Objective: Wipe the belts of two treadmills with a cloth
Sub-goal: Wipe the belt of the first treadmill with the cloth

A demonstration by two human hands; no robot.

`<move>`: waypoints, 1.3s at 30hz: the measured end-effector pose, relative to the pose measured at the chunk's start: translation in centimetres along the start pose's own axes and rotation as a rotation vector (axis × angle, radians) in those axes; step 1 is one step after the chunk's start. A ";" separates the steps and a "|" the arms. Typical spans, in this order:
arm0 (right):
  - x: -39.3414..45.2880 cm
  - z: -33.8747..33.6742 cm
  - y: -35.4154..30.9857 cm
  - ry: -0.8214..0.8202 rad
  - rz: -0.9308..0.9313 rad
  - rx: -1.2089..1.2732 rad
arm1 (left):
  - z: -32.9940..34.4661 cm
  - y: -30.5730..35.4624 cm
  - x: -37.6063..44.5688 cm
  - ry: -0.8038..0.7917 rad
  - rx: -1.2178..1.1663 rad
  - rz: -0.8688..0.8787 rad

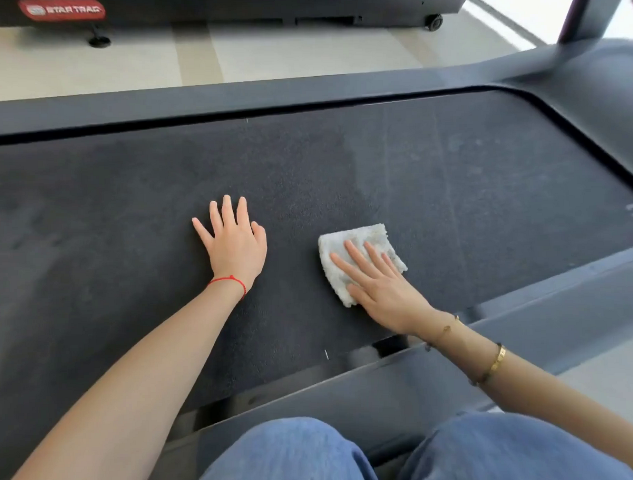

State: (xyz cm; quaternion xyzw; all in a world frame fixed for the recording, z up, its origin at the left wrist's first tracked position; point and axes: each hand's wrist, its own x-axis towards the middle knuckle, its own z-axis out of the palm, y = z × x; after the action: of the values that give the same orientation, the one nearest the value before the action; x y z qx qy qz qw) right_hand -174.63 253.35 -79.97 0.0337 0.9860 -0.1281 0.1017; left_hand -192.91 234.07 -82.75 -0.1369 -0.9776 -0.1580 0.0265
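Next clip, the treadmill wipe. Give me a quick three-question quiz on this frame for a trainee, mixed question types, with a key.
1. True or false: the left hand lies flat with spread fingers on the bare belt, apart from the cloth.
2. Multiple choice: how does the right hand meet the white cloth? A) bunches it in a fist B) presses on it with straight fingers C) hovers above it
3. Fill in: the second treadmill stands across the pale ____, at the top of the view.

Key: 1 true; 2 B; 3 floor.
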 end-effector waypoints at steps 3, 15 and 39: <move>1.8 -1.1 1.7 0.015 0.152 0.030 | -0.2 0.3 -0.1 0.010 -0.001 -0.006; 4.6 -1.9 7.9 -0.012 -0.192 -0.010 | 2.0 6.5 1.9 0.030 -0.078 0.054; 20.9 -7.5 17.0 0.092 -0.067 0.007 | 4.1 10.4 2.2 0.070 0.043 -0.055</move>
State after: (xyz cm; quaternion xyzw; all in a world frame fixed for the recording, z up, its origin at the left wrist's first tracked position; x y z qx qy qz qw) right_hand -194.95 272.55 -81.38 0.0068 0.9897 -0.1330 0.0518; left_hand -192.23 245.40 -83.28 -0.1038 -0.9826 -0.1422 0.0595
